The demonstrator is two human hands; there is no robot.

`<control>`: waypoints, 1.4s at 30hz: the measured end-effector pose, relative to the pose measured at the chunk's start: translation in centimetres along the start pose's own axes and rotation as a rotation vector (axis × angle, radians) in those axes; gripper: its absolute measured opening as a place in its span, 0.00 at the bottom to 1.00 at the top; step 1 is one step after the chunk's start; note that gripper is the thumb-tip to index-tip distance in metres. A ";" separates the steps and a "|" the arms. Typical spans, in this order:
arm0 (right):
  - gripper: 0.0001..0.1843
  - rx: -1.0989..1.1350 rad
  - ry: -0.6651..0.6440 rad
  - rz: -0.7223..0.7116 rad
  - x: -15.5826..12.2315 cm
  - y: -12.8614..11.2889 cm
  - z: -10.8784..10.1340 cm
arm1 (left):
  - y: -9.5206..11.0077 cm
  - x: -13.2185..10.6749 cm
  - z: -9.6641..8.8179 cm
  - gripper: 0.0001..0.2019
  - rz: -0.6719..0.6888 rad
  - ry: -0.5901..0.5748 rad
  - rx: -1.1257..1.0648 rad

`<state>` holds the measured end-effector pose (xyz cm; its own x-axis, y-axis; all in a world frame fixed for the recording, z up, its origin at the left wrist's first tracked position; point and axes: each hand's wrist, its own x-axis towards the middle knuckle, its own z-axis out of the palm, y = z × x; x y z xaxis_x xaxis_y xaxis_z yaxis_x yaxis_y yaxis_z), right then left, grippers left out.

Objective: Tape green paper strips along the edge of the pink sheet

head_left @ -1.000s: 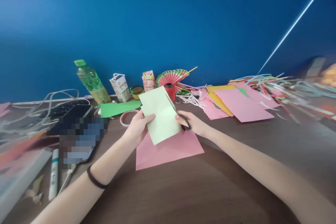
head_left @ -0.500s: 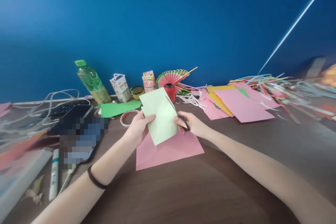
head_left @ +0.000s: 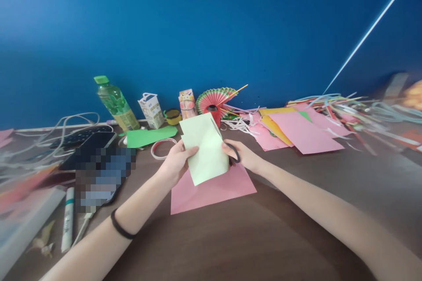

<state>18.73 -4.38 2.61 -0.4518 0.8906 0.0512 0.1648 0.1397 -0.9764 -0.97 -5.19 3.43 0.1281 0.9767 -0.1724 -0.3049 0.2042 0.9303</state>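
Observation:
My left hand (head_left: 176, 162) pinches the left edge of a pale green sheet of paper (head_left: 205, 148), held upright above the brown table (head_left: 231, 237). My right hand (head_left: 242, 154) grips black-handled scissors (head_left: 232, 151) at the sheet's right edge; the blades are mostly hidden behind the paper. A pink sheet (head_left: 211, 189) lies flat on the table under both hands.
At the left lie a phone (head_left: 99, 171), white cables (head_left: 62, 127), a marker (head_left: 68, 217) and a book edge. Along the blue wall stand a green bottle (head_left: 115, 103), a small carton (head_left: 150, 109), a red thread spool (head_left: 214, 114) and a paper fan (head_left: 214, 95). Pink and yellow sheets (head_left: 296, 129) and paper strips lie at the right.
The pale green sheet has turned slightly and shifted a little right between my hands. My right hand with the scissors stays at its right edge.

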 end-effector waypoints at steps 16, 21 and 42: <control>0.25 0.015 0.022 -0.013 0.1 0.6 0.0 | -0.2 -0.4 0.5 0.17 -0.051 -0.031 -0.008; 0.23 0.000 0.039 0.027 0.1 0.5 0.1 | -0.2 -0.4 0.4 0.18 -0.053 -0.042 -0.011; 0.25 0.062 0.078 -0.043 0.0 -0.2 0.0 | -0.4 -0.7 0.5 0.18 -0.114 -0.118 0.028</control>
<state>18.74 -4.44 2.80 -0.3872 0.9158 0.1067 0.0914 0.1532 -0.9840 -0.45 -5.96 3.30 0.2706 0.9323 -0.2398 -0.2562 0.3099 0.9156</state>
